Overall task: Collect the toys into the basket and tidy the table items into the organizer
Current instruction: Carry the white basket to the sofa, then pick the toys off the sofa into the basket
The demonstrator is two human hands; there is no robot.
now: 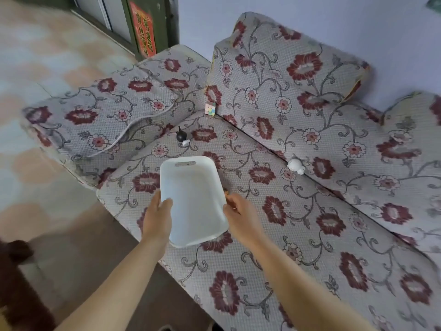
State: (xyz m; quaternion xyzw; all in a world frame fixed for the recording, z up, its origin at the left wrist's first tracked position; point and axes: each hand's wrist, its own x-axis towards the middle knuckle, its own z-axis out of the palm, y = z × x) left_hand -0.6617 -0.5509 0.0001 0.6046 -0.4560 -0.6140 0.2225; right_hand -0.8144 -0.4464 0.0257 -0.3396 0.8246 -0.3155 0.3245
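A white plastic basket (pixel 193 199) rests on the sofa seat, and nothing shows inside it. My left hand (pixel 157 216) grips its near left rim with the thumb over the edge. My right hand (pixel 241 216) is at its near right rim, fingers curled against the side. Three toys lie on the seat beyond the basket. A small black-and-white figure (pixel 182 137) is just past the far rim. A pastel puzzle cube (pixel 210 109) is wedged in the corner by the armrest. A white animal figure (pixel 296 165) sits at the crease under the back cushion.
The floral sofa (pixel 310 235) fills most of the view, with its armrest (pixel 102 115) on the left and back cushions (pixel 286 75) behind. Tiled floor (pixel 35 80) lies to the left. A dark furry thing (pixel 16 271) sits at the lower left.
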